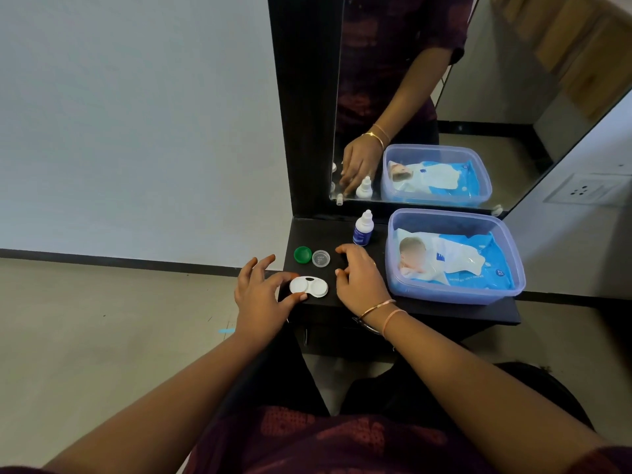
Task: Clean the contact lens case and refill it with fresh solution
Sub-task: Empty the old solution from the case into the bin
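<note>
A white contact lens case [308,286] with both wells uncovered lies near the front left corner of a dark shelf [444,311]. My left hand [261,295] pinches its left end between thumb and forefinger. My right hand [359,277] hovers just right of the case, fingers spread and curled, holding nothing. Behind the case sit a green cap [302,254] and a clear grey cap [320,258], side by side. A small white solution bottle [362,229] with a blue label stands upright further back.
A clear plastic tub [455,294] holding a blue pack of wipes fills the shelf's right half. A mirror [427,97] rises behind the shelf and reflects my arm, the bottle and the tub. Beige floor lies left of the shelf edge.
</note>
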